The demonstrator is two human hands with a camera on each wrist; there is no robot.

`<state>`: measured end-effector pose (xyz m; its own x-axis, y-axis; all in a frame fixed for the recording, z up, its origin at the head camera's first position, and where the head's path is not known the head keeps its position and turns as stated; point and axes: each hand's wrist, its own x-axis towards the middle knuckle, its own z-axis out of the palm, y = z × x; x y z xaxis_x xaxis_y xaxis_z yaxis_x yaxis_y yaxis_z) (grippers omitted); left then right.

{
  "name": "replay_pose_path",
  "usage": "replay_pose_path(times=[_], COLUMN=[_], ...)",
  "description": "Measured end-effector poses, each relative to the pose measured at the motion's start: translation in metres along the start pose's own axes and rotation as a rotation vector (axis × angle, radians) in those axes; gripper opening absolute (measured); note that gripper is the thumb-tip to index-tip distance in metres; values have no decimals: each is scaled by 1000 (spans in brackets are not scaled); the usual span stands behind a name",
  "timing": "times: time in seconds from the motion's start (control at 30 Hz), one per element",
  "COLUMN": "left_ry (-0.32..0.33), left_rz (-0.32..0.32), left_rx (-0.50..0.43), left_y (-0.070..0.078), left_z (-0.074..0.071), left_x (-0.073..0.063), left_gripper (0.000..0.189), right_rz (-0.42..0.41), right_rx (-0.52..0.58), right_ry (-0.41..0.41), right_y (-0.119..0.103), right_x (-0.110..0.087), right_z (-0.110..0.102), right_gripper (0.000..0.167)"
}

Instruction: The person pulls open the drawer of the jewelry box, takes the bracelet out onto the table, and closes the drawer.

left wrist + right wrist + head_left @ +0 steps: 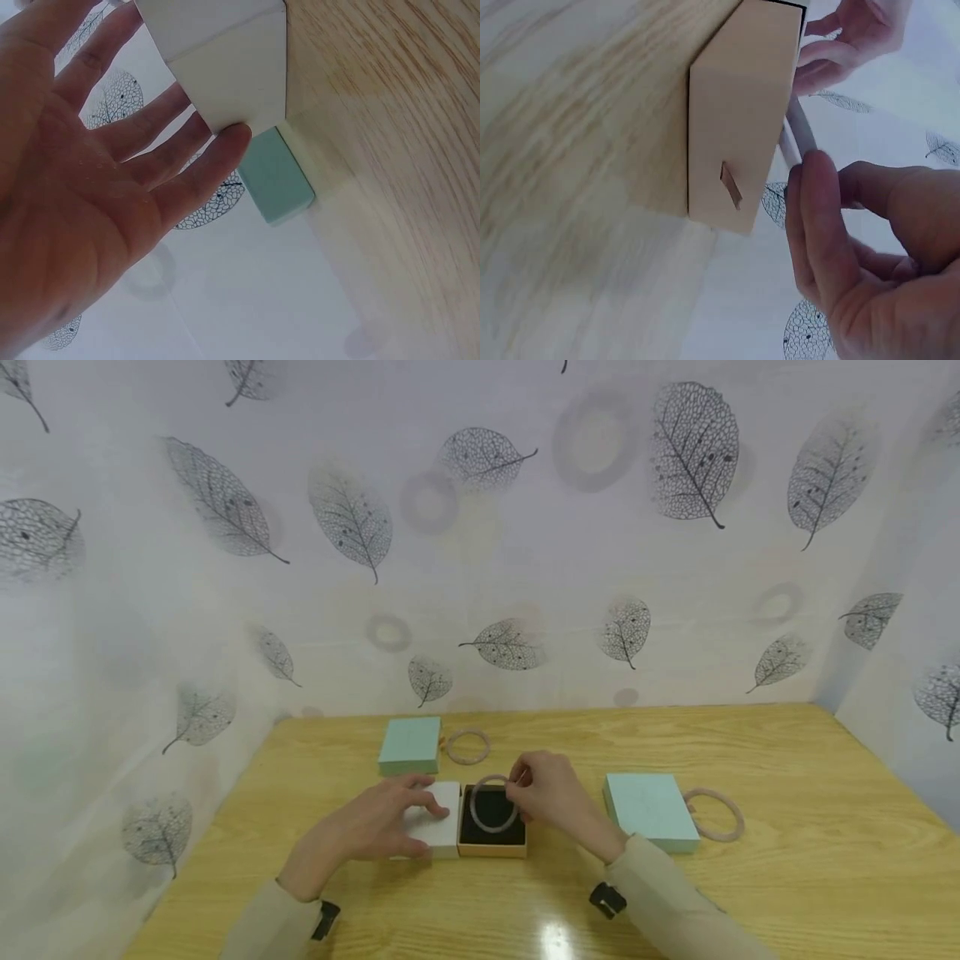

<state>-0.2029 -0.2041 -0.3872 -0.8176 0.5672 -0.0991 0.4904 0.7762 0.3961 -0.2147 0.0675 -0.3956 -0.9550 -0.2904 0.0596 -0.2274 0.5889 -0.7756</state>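
Observation:
A pale translucent bangle is tilted up over an orange-sided box with a black lining. My right hand pinches the bangle's right edge between thumb and fingers, also plain in the right wrist view, where the hand is beside the box's tan side wall. Directly left of that box, touching or nearly so, lies a white box or lid. My left hand rests on it with spread fingers. In the left wrist view those fingers lie fairly straight against its white side.
At the back left sits a mint-green box with another bangle on its right. A second mint-green box is to the right, with a bangle beside it. A leaf-patterned wall covering rises behind the wooden table.

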Motion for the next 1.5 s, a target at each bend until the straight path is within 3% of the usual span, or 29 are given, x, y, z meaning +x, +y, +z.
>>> replay_pose_path(times=[0.23,0.73,1.5], left_ry=[-1,9,3], left_rz=[-6,15,-1], left_rx=[1,3,-2], left_y=[0,-1,-3], left_z=[0,2,3], left_x=[-1,-2,0], left_gripper=[42,41,41], right_rz=[6,132,215], right_rx=[76,184,118], right_ry=[-73,-36,18], right_y=[6,12,40], right_x=[-2,-5,10], right_z=[-13,-24,-75], right_gripper=[21,23,28])
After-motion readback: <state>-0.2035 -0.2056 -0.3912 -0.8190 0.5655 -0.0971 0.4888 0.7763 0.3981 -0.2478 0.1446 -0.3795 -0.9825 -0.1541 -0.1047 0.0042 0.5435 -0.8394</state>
